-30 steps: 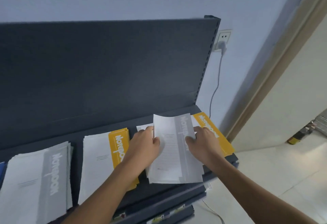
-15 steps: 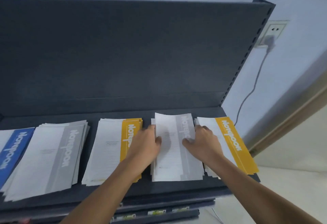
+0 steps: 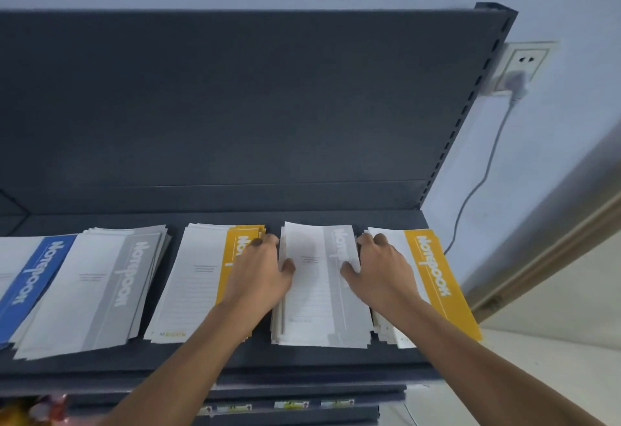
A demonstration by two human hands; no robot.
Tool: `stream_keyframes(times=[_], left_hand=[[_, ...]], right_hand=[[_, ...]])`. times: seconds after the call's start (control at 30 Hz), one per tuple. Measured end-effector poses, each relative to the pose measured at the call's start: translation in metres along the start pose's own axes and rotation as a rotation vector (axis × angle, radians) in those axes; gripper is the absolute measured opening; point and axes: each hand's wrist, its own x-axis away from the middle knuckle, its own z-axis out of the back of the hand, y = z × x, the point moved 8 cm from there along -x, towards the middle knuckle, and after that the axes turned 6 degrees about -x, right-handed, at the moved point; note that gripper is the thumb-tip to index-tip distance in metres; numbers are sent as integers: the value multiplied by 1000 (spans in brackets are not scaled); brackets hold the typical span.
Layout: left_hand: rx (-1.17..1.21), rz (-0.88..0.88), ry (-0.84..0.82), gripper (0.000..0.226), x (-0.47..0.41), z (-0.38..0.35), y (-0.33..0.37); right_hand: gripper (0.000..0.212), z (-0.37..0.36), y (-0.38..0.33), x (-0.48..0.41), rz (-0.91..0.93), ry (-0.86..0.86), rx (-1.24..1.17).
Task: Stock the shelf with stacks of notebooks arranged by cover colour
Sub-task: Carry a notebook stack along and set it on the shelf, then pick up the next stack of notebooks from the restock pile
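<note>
- Nearest, the shelf point(image 3: 302, 363) shows its dark front lip, and both forearms reach in over it to the same spot.
- The left hand point(image 3: 258, 274) has its thumb laid on the left edge of the grey stack point(image 3: 317, 298). Its fingers point(image 3: 265, 242) are bent down into the gap beside the yellow stack point(image 3: 198, 277).
- The right hand point(image 3: 381, 274) mirrors it, with the thumb on the cover and curled fingers hooked at the far right corner. The pile is clasped from both sides, half closed and not clenched.
- The grey stack lies flat on the shelf between two yellow piles, the second yellow stack point(image 3: 433, 281) just to its right.
- This looks like the squaring-up step: the sheets fan a little at the near edge.
- The next move calls for an even inward squeeze and a tap back. Grey between yellows also suggests a regroup may be due.
- Further left sit another grey stack point(image 3: 100, 288) and a blue stack point(image 3: 30, 277).
- Beyond them, the back panel point(image 3: 235, 106) stands upright.
</note>
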Motion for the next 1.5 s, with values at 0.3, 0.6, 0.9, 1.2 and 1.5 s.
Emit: stream_keyframes(times=[0.3, 0.6, 0.9, 1.2, 1.5], left_hand=[[-28, 18, 97, 26, 17, 49, -5], [33, 143, 115, 35, 53, 78, -53], [9, 257, 173, 34, 93, 131, -143], [-23, 370, 200, 36, 159, 206, -307], [-103, 437, 252, 27, 217, 265, -458]], right_hand=[[35, 15, -26, 6, 163, 9, -12], [31, -8, -114, 21, 423, -145, -49], [29, -38, -229, 39, 596, -218, -29], [32, -117, -408, 93, 716, -316, -51], [28, -191, -556, 147, 788, -344, -99]])
